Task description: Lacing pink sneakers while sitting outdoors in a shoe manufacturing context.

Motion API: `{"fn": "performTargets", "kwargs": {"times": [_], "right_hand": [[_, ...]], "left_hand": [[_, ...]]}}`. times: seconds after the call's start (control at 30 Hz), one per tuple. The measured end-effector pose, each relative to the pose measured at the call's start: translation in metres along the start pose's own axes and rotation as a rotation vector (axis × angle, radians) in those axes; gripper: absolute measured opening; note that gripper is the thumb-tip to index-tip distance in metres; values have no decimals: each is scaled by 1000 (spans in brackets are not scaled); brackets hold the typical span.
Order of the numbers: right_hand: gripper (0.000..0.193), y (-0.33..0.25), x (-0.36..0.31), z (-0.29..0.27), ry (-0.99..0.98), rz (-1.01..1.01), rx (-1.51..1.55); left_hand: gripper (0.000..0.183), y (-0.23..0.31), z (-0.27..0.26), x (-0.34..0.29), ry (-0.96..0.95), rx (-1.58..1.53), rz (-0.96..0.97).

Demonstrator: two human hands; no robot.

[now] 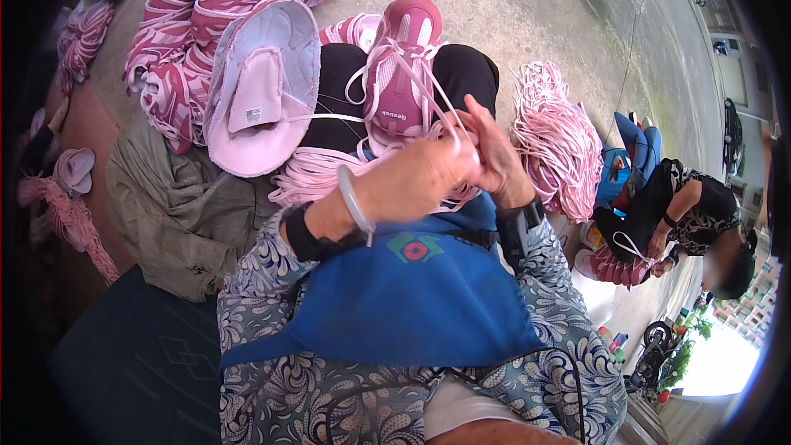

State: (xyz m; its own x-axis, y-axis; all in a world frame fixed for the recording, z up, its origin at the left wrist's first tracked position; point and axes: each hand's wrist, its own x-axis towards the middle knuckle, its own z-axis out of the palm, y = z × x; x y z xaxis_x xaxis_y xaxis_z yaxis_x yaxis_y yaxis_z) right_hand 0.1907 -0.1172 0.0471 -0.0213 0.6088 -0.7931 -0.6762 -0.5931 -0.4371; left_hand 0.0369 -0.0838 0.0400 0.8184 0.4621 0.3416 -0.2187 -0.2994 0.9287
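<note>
Pink shoe [399,104] has threaded lace [409,53]; left hand [424,171] pinches it, right hand [493,151]: grip unclear.

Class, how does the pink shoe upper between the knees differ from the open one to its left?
The middle upper shows its darker pink outside; the left upper shows its pale lining. The middle upper looks narrower; the left upper spreads wider. Both have pink parts.

The person is wearing a bright blue apron [404,313] that is bearing a green emblem [414,248] with a red centre. A grey-blue blouse [276,354] with pale leafy swirls is flanking the apron. Left of it, a translucent bangle [353,202] and black wristband [298,235] are showing; right of it, a black wrist device [512,237]; beyond it, black trousers [475,70].
</note>
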Motion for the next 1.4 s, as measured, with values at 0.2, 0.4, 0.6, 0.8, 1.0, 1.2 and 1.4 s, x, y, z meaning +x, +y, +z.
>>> {"fn": "performTargets", "kwargs": {"times": [0.2, 0.4, 0.6, 0.8, 1.0, 1.2, 1.4], "right_hand": [[33, 3, 42, 8, -567, 27, 190], [27, -22, -60, -28, -648, -486, -443], [17, -7, -73, 17, -1379, -542, -1189], [23, -9, -49, 14, -892, -660, -1441], [16, -19, 29, 17, 220, -978, -1087], [18, -12, 82, 25, 320, -1260, -1329], [15, -1, 85, 26, 351, -1347, -1365]], "left_hand": [[22, 49, 58, 16, -489, -146, 47], [29, 46, -20, -2, -651, -526, -679], [43, -46, -40, 6, 257, -1076, -702], [34, -92, -43, -1, 315, -1305, -522], [37, -41, -42, -13, 402, -427, -777], [39, -17, -40, -35, 195, 145, -428], [35, -11, -37, -28, 55, 337, -381]]}}
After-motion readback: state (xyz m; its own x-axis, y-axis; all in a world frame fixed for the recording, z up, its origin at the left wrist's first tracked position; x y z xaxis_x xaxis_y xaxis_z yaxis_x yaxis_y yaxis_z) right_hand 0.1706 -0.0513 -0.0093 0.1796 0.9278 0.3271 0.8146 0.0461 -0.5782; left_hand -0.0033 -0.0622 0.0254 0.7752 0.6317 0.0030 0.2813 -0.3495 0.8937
